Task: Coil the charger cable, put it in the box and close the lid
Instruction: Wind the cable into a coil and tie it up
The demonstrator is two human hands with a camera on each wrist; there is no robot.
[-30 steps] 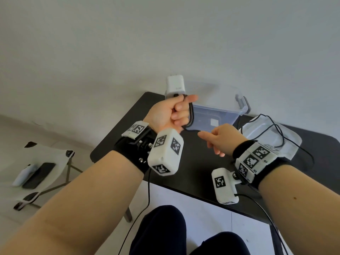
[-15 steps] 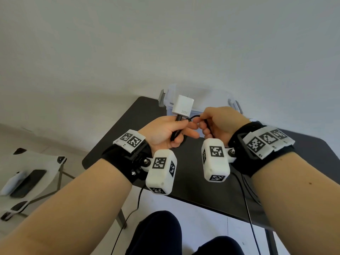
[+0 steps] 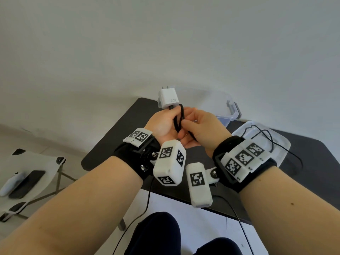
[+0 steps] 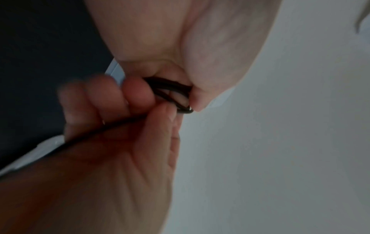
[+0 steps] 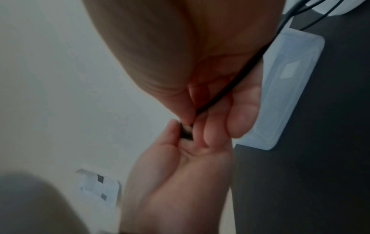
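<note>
My left hand (image 3: 163,122) grips several loops of the black charger cable (image 3: 179,118) above the table; the white plug block (image 3: 168,98) sticks up from its fist. My right hand (image 3: 198,126) is pressed against the left and pinches the same cable, which runs across its palm (image 5: 230,87). The left wrist view shows the loops (image 4: 170,88) held between thumb and fingers. The rest of the cable (image 3: 268,135) trails loose over the clear lid (image 3: 279,144) lying at the right. The clear box (image 3: 231,109) stands open behind my hands.
The dark table (image 3: 117,144) has its front edge just under my wrists. A folding stool (image 3: 27,181) with a phone on it stands on the floor at the left. Thin black wires hang from both wrist cameras.
My right hand came up from the lower right with a stretch of cable and met the left hand. The plug now stands more upright, and the bundle in the left hand looks thicker.
</note>
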